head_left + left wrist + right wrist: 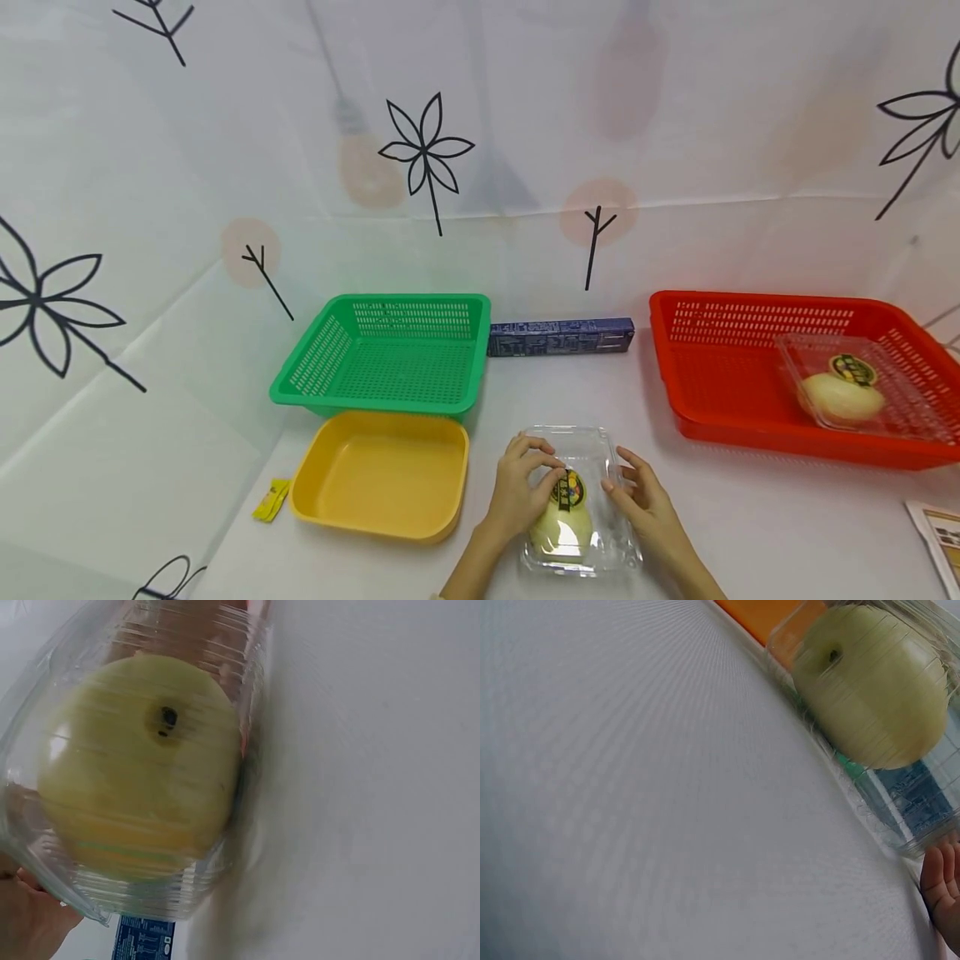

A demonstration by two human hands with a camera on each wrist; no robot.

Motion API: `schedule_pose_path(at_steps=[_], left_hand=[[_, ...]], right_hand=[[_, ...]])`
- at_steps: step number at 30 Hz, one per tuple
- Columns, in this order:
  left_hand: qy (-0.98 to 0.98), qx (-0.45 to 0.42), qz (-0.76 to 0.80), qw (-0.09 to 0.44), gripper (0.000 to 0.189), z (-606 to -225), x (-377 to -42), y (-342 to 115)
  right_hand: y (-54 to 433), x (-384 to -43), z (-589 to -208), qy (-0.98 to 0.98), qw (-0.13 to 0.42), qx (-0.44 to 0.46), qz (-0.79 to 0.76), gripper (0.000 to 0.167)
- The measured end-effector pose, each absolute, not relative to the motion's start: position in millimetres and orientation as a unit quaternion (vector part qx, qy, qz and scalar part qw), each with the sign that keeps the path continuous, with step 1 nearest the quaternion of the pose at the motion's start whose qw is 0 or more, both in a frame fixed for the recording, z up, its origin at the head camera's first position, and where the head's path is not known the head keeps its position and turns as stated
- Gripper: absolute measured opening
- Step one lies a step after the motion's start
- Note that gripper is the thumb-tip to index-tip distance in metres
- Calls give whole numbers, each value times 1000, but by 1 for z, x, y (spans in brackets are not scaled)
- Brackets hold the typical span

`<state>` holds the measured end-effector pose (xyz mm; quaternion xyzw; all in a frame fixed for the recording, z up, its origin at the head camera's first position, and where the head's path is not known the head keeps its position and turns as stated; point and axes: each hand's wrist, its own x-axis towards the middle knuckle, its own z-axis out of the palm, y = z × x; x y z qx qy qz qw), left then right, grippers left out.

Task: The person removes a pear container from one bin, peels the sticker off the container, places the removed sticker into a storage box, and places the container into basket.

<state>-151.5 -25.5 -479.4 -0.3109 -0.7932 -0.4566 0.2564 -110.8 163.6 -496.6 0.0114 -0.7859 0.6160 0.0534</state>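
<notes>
A clear plastic clamshell box (607, 542) with a pale yellow-green melon (562, 533) inside lies on the white table. On its lid is a round black-and-yellow sticker (567, 489) with a black strip. My left hand (522, 483) reaches over the lid from the left, fingertips on the plastic and thumb at the sticker's upper edge. From the other side my right hand (648, 508) holds the box's right edge, thumb on the lid and fingers along the side. Both wrist views show the melon (142, 772) (870, 690) through the ribbed plastic.
At the back left stands a green basket (472, 375), with a yellow tub (378, 483) before it and a small yellow packet (272, 500) beside. A dark blue long box (558, 337) lies behind. At right, a red basket (720, 375) holds another boxed melon (843, 396).
</notes>
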Motion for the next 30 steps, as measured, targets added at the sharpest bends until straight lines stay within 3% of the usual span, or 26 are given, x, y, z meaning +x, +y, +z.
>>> schedule_pose_path(at_steps=[8, 16, 23, 30], left_hand=[[-783, -301, -484, 250, 9, -479, -151, -22], [-773, -300, -511, 228, 8, -480, -151, -23], [-774, -299, -513, 217, 7, -480, -154, -23], [-774, -293, -512, 228, 9, -479, -160, -20]], right_hand=[[163, -110, -496, -785, 57, 17, 616, 53], [166, -108, -489, -830, 120, 109, 533, 44], [164, -118, -476, -836, 72, 83, 538, 33], [160, -121, -478, -830, 80, 75, 547, 32]])
